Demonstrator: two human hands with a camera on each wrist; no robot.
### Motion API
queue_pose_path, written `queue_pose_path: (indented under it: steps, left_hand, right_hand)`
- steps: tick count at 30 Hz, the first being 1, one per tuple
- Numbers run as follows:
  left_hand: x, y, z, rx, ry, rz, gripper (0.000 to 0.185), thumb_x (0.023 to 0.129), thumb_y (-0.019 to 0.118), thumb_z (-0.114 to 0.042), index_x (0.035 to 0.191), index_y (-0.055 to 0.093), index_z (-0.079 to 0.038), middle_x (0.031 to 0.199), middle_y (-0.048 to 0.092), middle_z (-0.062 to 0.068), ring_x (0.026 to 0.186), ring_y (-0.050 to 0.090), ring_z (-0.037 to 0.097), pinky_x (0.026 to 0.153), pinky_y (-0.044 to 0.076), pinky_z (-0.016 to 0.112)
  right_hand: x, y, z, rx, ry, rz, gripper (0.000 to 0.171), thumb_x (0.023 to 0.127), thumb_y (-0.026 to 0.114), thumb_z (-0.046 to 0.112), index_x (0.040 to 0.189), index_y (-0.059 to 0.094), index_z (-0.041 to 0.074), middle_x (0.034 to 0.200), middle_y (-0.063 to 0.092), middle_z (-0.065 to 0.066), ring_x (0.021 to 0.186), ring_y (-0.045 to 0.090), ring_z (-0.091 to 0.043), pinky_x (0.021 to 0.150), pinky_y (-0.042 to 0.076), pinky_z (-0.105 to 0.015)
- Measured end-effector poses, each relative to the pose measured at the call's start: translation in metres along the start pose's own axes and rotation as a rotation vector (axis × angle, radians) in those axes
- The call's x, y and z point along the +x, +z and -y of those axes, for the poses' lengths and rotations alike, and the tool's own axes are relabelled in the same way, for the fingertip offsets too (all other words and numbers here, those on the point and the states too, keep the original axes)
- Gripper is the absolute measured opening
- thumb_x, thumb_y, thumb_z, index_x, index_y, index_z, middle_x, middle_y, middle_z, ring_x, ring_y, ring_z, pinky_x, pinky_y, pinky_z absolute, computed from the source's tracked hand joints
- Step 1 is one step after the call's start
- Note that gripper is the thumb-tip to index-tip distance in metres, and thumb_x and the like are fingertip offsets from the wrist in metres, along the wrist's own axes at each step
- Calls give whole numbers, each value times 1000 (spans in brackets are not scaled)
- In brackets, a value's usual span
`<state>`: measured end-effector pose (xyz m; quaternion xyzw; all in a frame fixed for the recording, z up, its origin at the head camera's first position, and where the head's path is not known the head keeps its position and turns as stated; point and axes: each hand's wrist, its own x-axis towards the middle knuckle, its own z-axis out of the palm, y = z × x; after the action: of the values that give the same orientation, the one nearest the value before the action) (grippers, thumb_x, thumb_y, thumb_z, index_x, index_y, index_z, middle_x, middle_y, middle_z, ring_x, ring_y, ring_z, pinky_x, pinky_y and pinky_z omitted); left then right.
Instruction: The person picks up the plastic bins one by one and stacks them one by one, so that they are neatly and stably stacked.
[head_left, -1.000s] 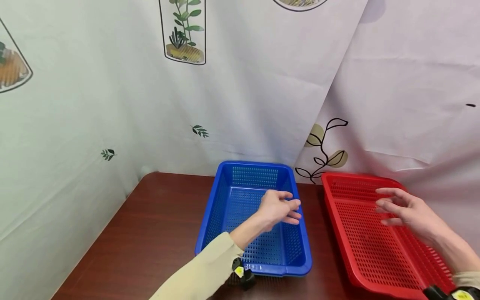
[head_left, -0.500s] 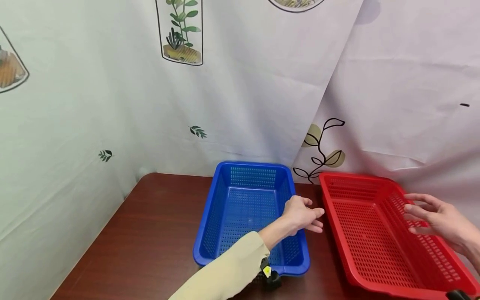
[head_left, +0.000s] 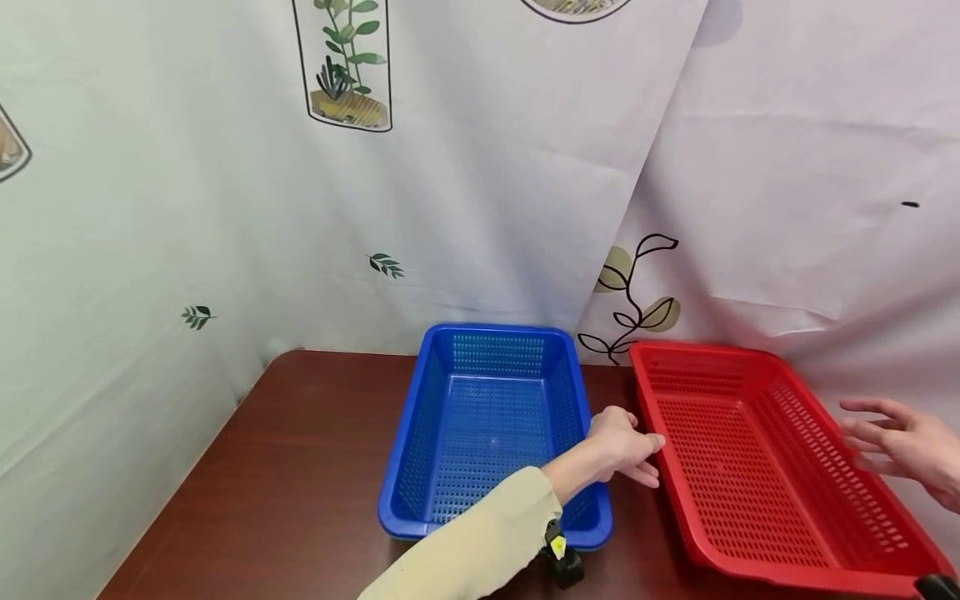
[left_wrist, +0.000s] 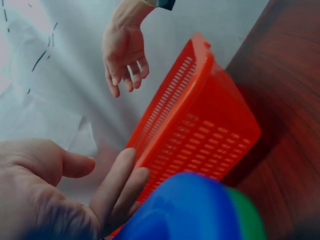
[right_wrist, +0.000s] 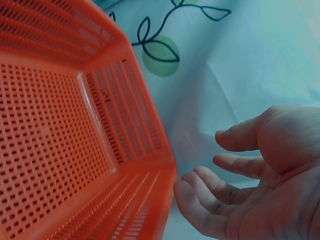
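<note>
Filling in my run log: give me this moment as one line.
left hand: open, at red basket's left rim | right hand: open, beside its right rim | blue basket: untouched on table

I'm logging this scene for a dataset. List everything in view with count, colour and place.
blue basket: 1, blue, perforated, empty, on the table left of the red one.
red basket: 1, red, perforated, empty, on the table at the right.
table: 1, dark reddish-brown wood, under both baskets.
curtain: white cloth with plant prints, hanging behind and beside the table.
sleeve: 1, beige, on the left arm.
wrist camera: 1, black with a yellow mark, under the left wrist.
left hand: 1, fingers relaxed, at the red basket's left wall.
right hand: 1, fingers spread, just beyond the red basket's right rim, holding nothing.
</note>
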<state>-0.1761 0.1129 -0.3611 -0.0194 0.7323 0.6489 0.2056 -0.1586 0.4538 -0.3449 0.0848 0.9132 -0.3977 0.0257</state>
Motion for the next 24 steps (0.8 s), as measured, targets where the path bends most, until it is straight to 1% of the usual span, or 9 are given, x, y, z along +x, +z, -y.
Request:
queue_pose_path:
  steps: [3,6,7,10,11,13,14,19,24]
  left_hand:
    - [-1,5,4,36,-16,21,49,80,69,-10,123,49,3,69,60,11,47,61,28,49,52,36]
    - [-1,9,7,55,-14,13,42,79,69,-8,116,52,4,66,59,12,46,61,27,46,52,36]
    - [-1,10,8,56,-9,9,39,79,69,-7,113,53,5,65,58,12,46,60,27,45,51,35]
    - [-1,13,11,67,4,-14,23,78,69,-5,94,55,3,61,55,13,45,60,27,43,51,35]
    - [-1,14,12,75,8,-20,19,78,69,-5,88,55,2,60,55,13,45,60,27,43,51,35]
    - [0,17,14,96,18,-29,16,78,69,-5,82,53,-1,60,55,13,46,60,27,43,51,35]
    - [0,18,15,106,23,-33,17,78,69,-4,79,52,-2,61,55,13,46,60,27,43,51,36]
    - [-1,22,21,130,25,-29,17,77,68,-2,79,51,-2,61,55,12,46,60,26,42,51,36]
    - [-3,26,25,118,35,-32,17,74,68,3,77,52,-2,55,55,13,43,59,26,40,50,34]
  right_hand:
    - [2,-2,-8,-26,5,17,59,96,43,23,131,16,-17,103,44,-39,76,62,-25,64,53,-40]
    - [11,-5,-31,-27,-3,31,50,96,44,22,138,25,2,99,49,-33,77,62,-23,64,53,-40]
    - [17,-7,-44,-26,-6,36,51,96,44,23,139,24,4,100,48,-34,77,62,-23,64,53,-40]
    - [17,-6,-48,-43,-2,36,48,96,43,19,137,25,1,97,49,-34,75,62,-20,64,53,-39]
    - [15,-6,-44,-56,4,37,52,97,42,14,135,18,-11,102,44,-41,76,62,-24,64,53,-39]
    - [10,-4,-36,-70,15,21,51,96,41,9,128,14,-20,104,39,-45,74,62,-24,63,53,-38]
    - [4,-3,-26,-74,29,13,50,96,41,6,128,13,-21,105,36,-46,74,62,-25,63,53,-39]
    - [8,-1,-43,-48,92,-48,52,95,43,6,129,14,-20,111,27,-49,73,61,-28,60,53,-37]
    - [9,-2,-59,-64,99,-39,51,94,44,2,128,14,-21,107,33,-49,73,62,-28,60,53,-36]
